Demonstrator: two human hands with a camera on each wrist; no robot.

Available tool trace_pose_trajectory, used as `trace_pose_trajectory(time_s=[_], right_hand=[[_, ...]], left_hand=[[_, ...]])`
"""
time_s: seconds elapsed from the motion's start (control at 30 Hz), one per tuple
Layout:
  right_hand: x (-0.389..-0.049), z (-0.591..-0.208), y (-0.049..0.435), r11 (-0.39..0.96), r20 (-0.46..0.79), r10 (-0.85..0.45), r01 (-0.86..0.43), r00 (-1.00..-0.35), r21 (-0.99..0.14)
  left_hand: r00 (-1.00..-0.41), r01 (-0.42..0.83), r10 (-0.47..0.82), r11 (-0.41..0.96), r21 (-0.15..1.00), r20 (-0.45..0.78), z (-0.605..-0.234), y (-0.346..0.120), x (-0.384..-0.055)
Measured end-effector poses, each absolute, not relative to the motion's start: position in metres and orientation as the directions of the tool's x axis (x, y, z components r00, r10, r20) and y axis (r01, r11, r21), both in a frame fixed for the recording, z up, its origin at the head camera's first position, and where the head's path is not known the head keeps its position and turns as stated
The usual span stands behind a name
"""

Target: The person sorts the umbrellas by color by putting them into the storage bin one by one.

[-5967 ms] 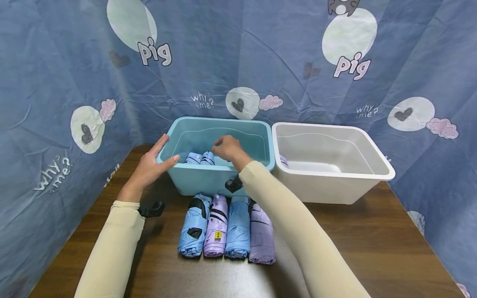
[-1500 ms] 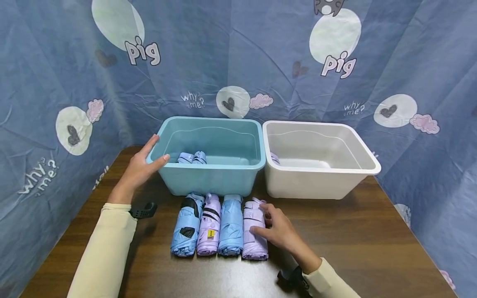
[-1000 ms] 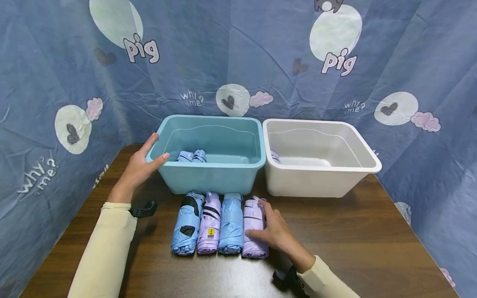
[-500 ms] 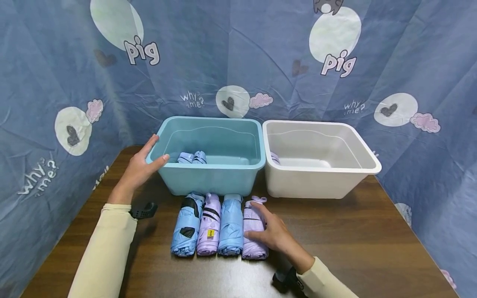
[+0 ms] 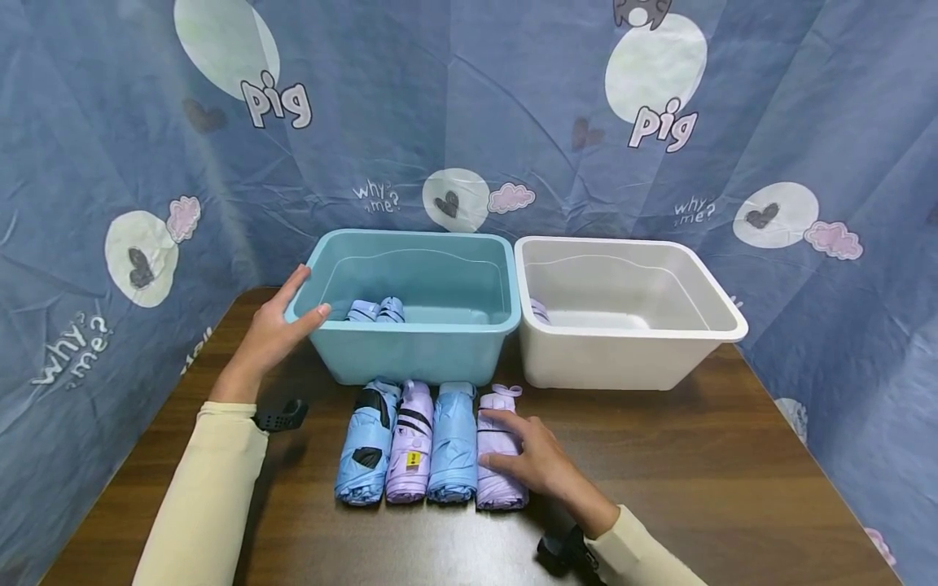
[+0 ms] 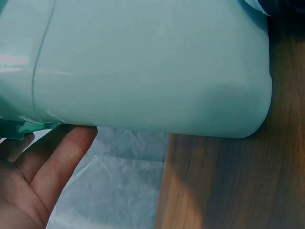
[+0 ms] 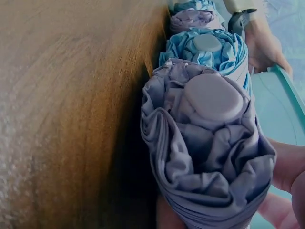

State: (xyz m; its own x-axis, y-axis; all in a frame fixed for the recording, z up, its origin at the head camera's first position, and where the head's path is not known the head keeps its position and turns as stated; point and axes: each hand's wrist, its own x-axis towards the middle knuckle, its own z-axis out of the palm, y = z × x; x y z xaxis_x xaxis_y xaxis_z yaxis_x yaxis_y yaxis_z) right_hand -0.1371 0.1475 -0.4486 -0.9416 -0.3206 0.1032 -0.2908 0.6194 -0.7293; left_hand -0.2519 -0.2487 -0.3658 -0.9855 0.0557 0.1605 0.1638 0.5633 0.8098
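Four folded umbrellas lie side by side on the table in the head view. My right hand (image 5: 538,460) grips the rightmost purple umbrella (image 5: 501,484), thumb and index finger on its upper side. Its bunched end (image 7: 209,152) fills the right wrist view, with fingers (image 7: 286,167) beside it. Left of it lie a blue umbrella (image 5: 453,448), another purple umbrella (image 5: 410,448) with a yellow tag, and a blue umbrella (image 5: 366,448) with black patches. My left hand (image 5: 274,334) rests on the left front corner of the teal bin (image 5: 410,354), fingers and thumb extended along its rim.
Inside the teal bin are two blue rolls (image 5: 376,310). A white bin (image 5: 608,358) stands right beside it, with a purple roll (image 5: 539,311) partly visible inside. Both stand on the wooden table (image 5: 703,472) before a blue printed cloth (image 5: 469,106).
My right hand has come out of the teal bin and down to the rightmost purple umbrella, its index finger shifting back along it. My left hand stays on the bin's corner.
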Motion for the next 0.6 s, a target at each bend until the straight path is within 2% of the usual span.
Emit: trace_pose_trajectory(time_s=[0.33, 0.6], right_hand=[[-0.141, -0.454, 0.157, 0.453, 0.052, -0.326, -0.205, -0.944, -0.867], [-0.142, -0.44, 0.168, 0.417, 0.039, -0.281, -0.159, -0.959, -0.895]], left_hand=[[-0.983, 0.179, 0.063, 0.557, 0.811, 0.174, -0.366, -0.246, -0.25], [-0.984, 0.172, 0.057, 0.556, 0.813, 0.169, -0.365, -0.247, -0.25]])
